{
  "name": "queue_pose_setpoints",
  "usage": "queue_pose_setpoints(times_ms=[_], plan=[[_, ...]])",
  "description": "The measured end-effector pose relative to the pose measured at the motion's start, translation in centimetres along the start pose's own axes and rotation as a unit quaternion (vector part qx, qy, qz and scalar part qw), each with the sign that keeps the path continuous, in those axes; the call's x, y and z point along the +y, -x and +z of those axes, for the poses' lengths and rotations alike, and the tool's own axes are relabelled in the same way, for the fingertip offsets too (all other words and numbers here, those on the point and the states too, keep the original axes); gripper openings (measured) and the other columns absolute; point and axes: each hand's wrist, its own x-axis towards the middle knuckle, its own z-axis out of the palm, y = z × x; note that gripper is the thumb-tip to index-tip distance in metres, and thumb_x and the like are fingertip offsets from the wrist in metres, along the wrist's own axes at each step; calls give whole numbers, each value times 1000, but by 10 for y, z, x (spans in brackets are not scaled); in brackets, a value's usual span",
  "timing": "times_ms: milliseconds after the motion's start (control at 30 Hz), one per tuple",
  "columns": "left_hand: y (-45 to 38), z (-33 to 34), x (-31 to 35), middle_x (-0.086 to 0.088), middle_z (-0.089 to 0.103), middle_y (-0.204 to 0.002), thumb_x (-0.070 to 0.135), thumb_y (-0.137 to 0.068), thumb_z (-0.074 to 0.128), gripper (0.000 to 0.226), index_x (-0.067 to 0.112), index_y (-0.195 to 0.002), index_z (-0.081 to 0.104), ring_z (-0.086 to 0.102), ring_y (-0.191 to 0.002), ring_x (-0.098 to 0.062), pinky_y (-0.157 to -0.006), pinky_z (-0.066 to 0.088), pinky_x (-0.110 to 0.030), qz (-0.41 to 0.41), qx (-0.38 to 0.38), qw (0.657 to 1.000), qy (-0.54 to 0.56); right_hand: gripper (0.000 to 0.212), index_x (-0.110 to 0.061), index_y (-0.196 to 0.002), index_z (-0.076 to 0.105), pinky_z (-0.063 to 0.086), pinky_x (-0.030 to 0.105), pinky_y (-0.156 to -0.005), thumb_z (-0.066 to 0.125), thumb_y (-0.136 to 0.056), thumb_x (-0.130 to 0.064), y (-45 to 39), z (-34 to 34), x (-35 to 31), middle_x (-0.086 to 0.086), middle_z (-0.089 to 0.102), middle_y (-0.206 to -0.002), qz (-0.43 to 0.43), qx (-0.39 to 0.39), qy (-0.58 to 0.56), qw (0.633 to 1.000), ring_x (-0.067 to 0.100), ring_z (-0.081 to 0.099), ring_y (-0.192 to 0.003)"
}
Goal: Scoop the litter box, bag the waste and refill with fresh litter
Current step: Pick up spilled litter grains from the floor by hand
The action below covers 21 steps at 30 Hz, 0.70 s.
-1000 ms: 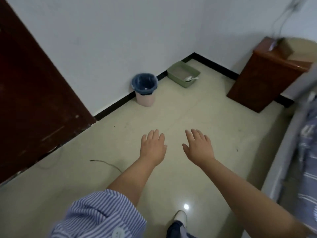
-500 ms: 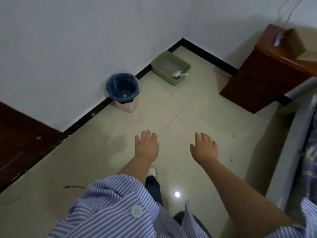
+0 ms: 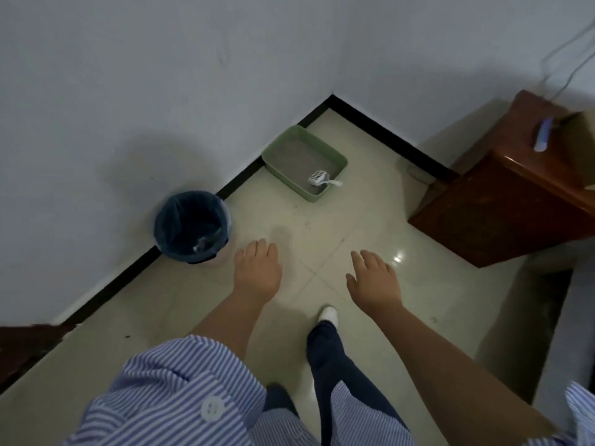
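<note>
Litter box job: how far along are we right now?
Nothing looks done. The scoop lies in the green litter box in the corner; the lined bin stands by the wall. Left hand and right hand are open and hold nothing. Scooping, bagging and refilling all remain; no fresh litter shows.

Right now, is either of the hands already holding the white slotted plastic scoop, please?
No, the white slotted plastic scoop lies in the green rectangular litter box, while the left hand and right hand hover empty.
</note>
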Motion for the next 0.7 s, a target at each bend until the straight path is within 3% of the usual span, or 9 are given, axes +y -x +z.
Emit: queue_pose_setpoints(times_ms=[33, 167, 367, 433, 533, 600, 700], plan=[[-19, -4, 2, -10, 55, -115, 30, -87, 57, 38, 8, -118, 54, 53, -108, -27, -86, 41, -36, -12, 15, 1000, 3, 54, -14, -147, 19, 18, 36, -114, 33, -98, -33, -24, -6, 6, 5, 22, -154, -17, 0, 5, 1000, 20, 18, -142], [-86, -4, 7, -6, 38, -136, 36, -99, 28, 44, 12, -136, 34, 37, -125, -23, -99, 31, -34, -44, -31, 998, 24, 52, -10, -143, 30, 26, 38, -109, 41, -96, -29, -112, -29, 23, 10, 33, -148, -56, 2, 25, 998, 23, 28, -139], [-164, 14, -12, -8, 33, -145, 37, -101, 24, 49, 11, -142, 29, 33, -131, -24, -105, 26, -36, -86, -57, 994, 22, 52, -14, -146, 22, 20, 35, -113, 34, -98, -31, -225, -31, 29, 6, 24, -153, -95, -59, 57, 992, 19, 20, -142], [-195, 30, -22, -13, 44, -137, 35, -100, 29, 47, 6, -135, 41, 44, -123, -28, -99, 35, -40, -85, -40, 994, 53, 52, -14, -146, 22, 21, 35, -113, 34, -98, -30, -257, -22, 30, 7, 25, -152, -96, -71, 64, 991, 20, 21, -142], [-247, 62, -35, -21, 64, -99, 32, -89, 38, 46, -3, -101, 65, 65, -85, -34, -70, 50, -41, -91, -58, 991, 80, 52, -12, -146, 23, 23, 34, -113, 35, -98, -29, -308, 2, 33, 10, 28, -151, -96, -85, 59, 990, 21, 24, -140], [-273, 94, -37, -23, 59, -117, 30, -95, 43, 43, -3, -115, 60, 59, -103, -35, -83, 45, -44, -104, -90, 984, 110, 52, -10, -145, 25, 23, 34, -112, 37, -98, -28, -338, 26, 37, 11, 29, -150, -94, -95, 43, 990, 23, 26, -139], [-314, 149, -33, -18, 39, -142, 32, -100, 33, 48, 2, -136, 41, 38, -128, -30, -101, 30, -42, -111, -96, 981, 126, 52, -8, -145, 27, 24, 33, -112, 39, -97, -26, -382, 71, 48, 13, 30, -150, -87, -116, 22, 989, 24, 27, -139]])
